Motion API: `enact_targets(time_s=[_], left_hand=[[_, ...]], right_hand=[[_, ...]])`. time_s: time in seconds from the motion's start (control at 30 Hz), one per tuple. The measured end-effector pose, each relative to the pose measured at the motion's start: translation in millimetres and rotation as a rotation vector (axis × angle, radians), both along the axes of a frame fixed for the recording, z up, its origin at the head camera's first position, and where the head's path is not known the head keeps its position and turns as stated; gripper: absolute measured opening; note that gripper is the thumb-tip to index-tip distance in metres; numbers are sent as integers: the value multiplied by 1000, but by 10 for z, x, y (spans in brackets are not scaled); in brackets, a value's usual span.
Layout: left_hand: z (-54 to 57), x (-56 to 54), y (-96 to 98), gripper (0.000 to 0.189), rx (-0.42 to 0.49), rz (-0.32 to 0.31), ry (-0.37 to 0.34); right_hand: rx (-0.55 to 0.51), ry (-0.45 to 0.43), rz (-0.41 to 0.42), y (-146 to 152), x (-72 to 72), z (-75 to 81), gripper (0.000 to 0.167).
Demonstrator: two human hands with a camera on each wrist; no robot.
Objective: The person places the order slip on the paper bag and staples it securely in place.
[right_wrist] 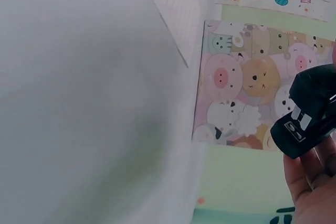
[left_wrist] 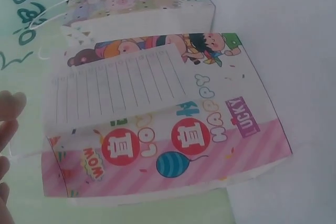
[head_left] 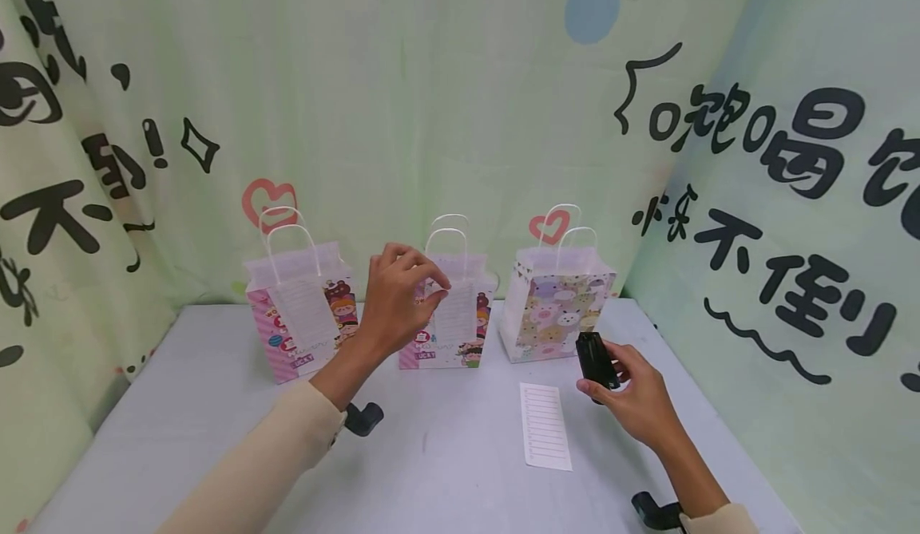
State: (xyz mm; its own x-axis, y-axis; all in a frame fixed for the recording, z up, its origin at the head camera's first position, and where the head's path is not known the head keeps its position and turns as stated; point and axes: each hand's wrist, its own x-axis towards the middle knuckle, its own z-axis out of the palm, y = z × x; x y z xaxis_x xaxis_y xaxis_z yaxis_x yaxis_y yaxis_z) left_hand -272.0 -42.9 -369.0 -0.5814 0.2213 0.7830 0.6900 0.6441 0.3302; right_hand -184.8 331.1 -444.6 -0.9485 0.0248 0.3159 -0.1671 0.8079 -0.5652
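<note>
In my right hand (head_left: 636, 397) I grip a black stapler (head_left: 596, 360). It stands before the animal-print paper gift bag (head_left: 564, 310) at the right. Below and left of the stapler, a lined paper slip (head_left: 546, 426) lies flat on the table. My left hand (head_left: 402, 298) is raised by the middle pink-and-white gift bag (head_left: 438, 350), its fingers loosely bent with no object seen between them. In the left wrist view, its fingertips (left_wrist: 11, 106) are apart from the lined slip (left_wrist: 113, 90) on that bag's front. How the slip is fixed there is hidden.
A second pink-and-white gift bag (head_left: 287, 350) stands at the left, also bearing a lined slip (head_left: 305, 314). All the bags have white looped handles. Behind the white table (head_left: 431, 470) hangs a pale green printed curtain (head_left: 359, 103), with more of it along both sides.
</note>
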Motion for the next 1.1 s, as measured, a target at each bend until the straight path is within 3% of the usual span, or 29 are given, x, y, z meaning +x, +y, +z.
enact_targets(time_s=[0.27,0.53,0.77,1.1], left_hand=[[64,16,230,10,-34,-22,23],[77,21,412,11,-63,-31,16],[80,7,527,11,-88,-38,5],[53,0,638,8,-118,-50,-2]], right_hand=[[90,-158,-19,109,67,-93,86],[174,-250,-23,207,135,-186,90],[240,-274,-2,285,159,-282,92],[242,-288,-16,325,188,-352,92]])
